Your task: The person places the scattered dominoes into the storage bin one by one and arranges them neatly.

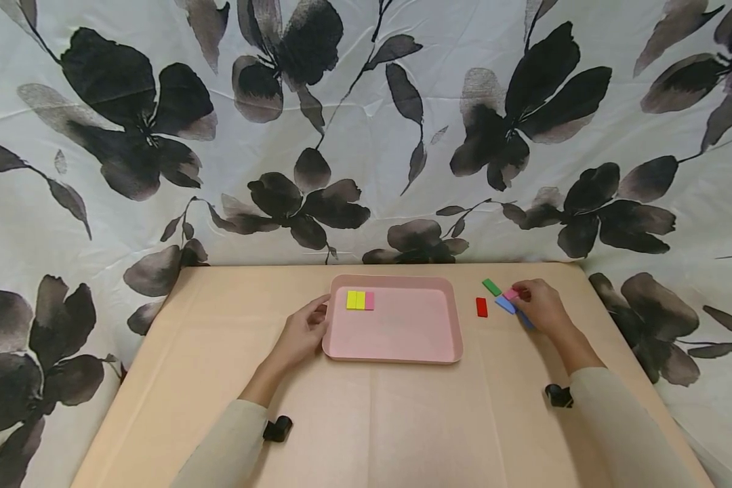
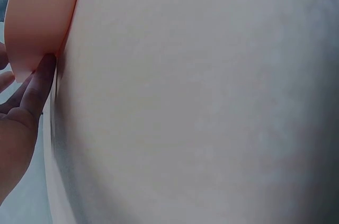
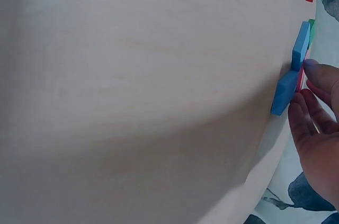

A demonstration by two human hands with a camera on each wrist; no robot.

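A pink tray [image 1: 396,332] lies on the table with two yellow blocks [image 1: 356,300] and a pink block [image 1: 369,301] side by side near its upper left corner. My left hand [image 1: 303,332] holds the tray's left edge, its fingers at the rim; in the left wrist view they bracket the tray corner [image 2: 37,33]. To the right of the tray, my right hand [image 1: 539,305] pinches another pink block [image 1: 510,294] between thumb and fingers. Beside those fingertips lie two blue blocks [image 3: 285,92], one partly hidden by the hand in the head view.
A green block [image 1: 491,287] and a red block [image 1: 482,307] lie between the tray and my right hand. The table [image 1: 427,420] ends just behind the tray, where a flower-printed cloth [image 1: 354,135] hangs. Each wrist carries a small black camera.
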